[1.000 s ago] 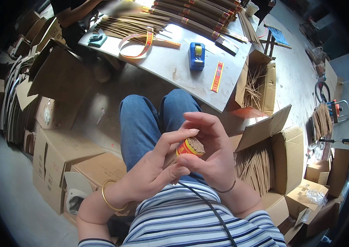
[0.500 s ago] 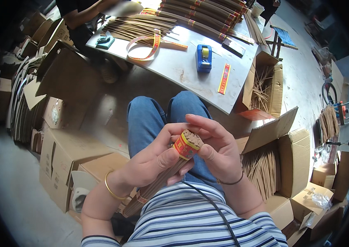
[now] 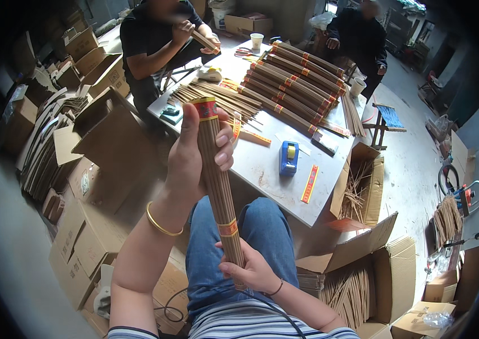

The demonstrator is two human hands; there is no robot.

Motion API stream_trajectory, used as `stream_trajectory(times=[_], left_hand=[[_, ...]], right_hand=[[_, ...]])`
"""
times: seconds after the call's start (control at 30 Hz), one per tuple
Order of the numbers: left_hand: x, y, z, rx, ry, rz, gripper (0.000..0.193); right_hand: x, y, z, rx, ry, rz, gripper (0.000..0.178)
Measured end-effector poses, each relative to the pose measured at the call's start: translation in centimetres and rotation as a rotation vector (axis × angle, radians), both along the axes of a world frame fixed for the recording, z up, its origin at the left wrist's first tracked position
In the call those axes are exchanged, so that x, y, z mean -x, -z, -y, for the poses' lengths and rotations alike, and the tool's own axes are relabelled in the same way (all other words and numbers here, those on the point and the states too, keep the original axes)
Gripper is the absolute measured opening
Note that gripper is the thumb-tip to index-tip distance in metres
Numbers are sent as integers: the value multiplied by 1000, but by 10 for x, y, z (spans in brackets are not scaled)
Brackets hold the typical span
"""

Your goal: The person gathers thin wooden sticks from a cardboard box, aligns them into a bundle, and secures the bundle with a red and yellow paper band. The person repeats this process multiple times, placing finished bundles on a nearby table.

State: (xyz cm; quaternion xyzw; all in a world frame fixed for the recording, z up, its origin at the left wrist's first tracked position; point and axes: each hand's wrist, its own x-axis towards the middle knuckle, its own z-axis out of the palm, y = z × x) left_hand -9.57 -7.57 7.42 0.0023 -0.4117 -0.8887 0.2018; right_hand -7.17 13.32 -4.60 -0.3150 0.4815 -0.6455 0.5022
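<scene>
A long bundle of brown incense sticks (image 3: pixel 217 183) stands tilted in front of me, its top leaning left and away. A red and yellow paper band wraps its upper end, and a narrower one circles it lower down. My left hand (image 3: pixel 185 161) is closed round the upper part, thumb beside the top band. Lower down, my right hand (image 3: pixel 255 270) grips the bottom end above my lap. Beyond the bundle, on the white table (image 3: pixel 256 195), are a blue tape dispenser (image 3: pixel 288 159), a red and yellow paper strip (image 3: pixel 309 183) and loose sticks (image 3: pixel 205 96).
Finished bundles (image 3: pixel 290 85) lie stacked across the table. A co-worker (image 3: pixel 149 51) at the far left holds another bundle; a second person (image 3: pixel 358 42) is at the far right. Open cartons with sticks (image 3: pixel 352 294) stand at my right, and cardboard boxes (image 3: pixel 95 231) at my left.
The bundle has been raised from my lap, its banded end now up and away. My right hand has shifted from the banded end to the lower end. My view has tilted up.
</scene>
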Motion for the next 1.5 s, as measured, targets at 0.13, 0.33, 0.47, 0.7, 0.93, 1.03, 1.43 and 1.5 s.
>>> stream_trajectory(times=[0.13, 0.33, 0.47, 0.7, 0.93, 1.03, 1.43, 1.5], left_hand=[[21, 25, 21, -145, -32, -137, 55], [18, 121, 25, 243, -38, 480, 51], [-16, 181, 10, 711, -171, 508, 25], [-28, 220, 0, 995, -370, 494, 10], [-25, 228, 7, 961, -362, 473, 11], [-24, 229, 6, 959, -361, 488, 11], [-39, 238, -6, 967, -345, 498, 10], [-43, 244, -5, 952, -359, 477, 12]], right_hand=[[36, -17, -5, -113, -17, 76, 35], [182, -51, 22, -397, 246, -413, 36], [327, -36, 51, -563, 480, -1528, 38], [491, -2, 111, -649, 569, -1800, 36], [544, 22, 122, -743, 799, -1927, 36], [517, -1, 117, -552, 890, -1882, 28], [259, -68, -287, -683, 1546, -1311, 25], [206, -10, -376, -656, 1870, -705, 22]])
